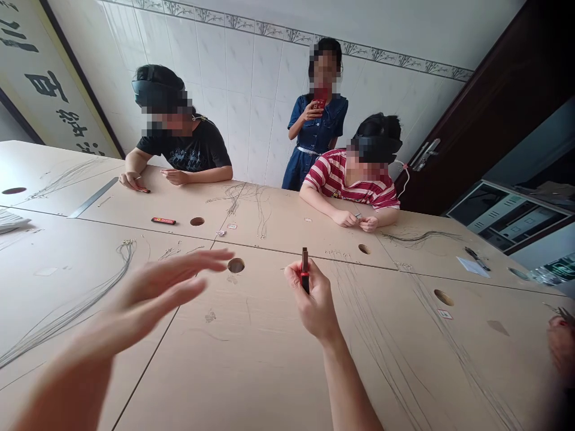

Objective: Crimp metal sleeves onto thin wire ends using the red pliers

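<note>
My left hand [155, 296] is raised above the table on the left, fingers stretched out and slightly blurred, with nothing in it. In my right hand [314, 296] is a small black-and-red tool [305, 269], held upright between thumb and fingers. Its flat metal end points up, and the lower part is hidden in my grip. Below and left of my left hand lies a bundle of thin wires [96, 293] with brass-coloured ends. More long thin wires [366, 323] run along the tabletop [242, 371] to the right of my right hand.
Across the table sit a person in black [184, 143] and a person in red stripes [350, 179], hands on small items. Another person [317, 120] stands behind with a red phone. A red-black case [163, 221], a steel ruler [94, 197] and round holes [236, 265] mark the tabletop.
</note>
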Demonstrator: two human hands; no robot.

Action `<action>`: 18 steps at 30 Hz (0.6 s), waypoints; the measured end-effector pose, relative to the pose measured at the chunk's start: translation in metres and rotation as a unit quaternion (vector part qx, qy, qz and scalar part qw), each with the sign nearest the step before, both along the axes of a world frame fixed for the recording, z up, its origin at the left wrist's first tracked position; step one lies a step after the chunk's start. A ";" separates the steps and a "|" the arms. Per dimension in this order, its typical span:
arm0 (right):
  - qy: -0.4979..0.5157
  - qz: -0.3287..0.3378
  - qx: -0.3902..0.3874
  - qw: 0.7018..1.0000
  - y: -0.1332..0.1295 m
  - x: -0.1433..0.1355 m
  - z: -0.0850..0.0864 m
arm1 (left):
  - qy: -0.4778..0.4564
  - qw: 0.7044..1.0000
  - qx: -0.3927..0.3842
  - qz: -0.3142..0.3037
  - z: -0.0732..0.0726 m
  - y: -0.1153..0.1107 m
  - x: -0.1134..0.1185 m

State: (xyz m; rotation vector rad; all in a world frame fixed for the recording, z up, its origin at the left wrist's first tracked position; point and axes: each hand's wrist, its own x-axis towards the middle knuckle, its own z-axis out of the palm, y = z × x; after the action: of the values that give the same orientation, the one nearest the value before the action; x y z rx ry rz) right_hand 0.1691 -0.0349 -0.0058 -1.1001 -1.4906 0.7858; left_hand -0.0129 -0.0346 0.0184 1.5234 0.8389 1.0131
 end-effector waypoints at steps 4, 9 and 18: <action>0.001 0.012 -0.001 1.000 -0.001 -0.002 0.001 | -0.005 0.999 -0.034 -0.037 -0.001 0.006 0.009; -0.008 -0.001 0.011 1.000 0.000 -0.002 0.001 | 0.005 0.971 -0.141 -0.194 -0.004 0.008 0.008; 0.003 0.010 -0.009 1.000 -0.001 -0.007 -0.002 | -0.185 0.919 -0.166 -0.306 0.007 -0.025 -0.004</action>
State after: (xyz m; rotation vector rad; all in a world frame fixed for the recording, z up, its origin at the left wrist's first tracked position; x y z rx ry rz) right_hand 0.1623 -0.0359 -0.0083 -1.0966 -1.4948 0.8175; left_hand -0.0173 -0.0594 0.0256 1.1349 0.2144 0.6164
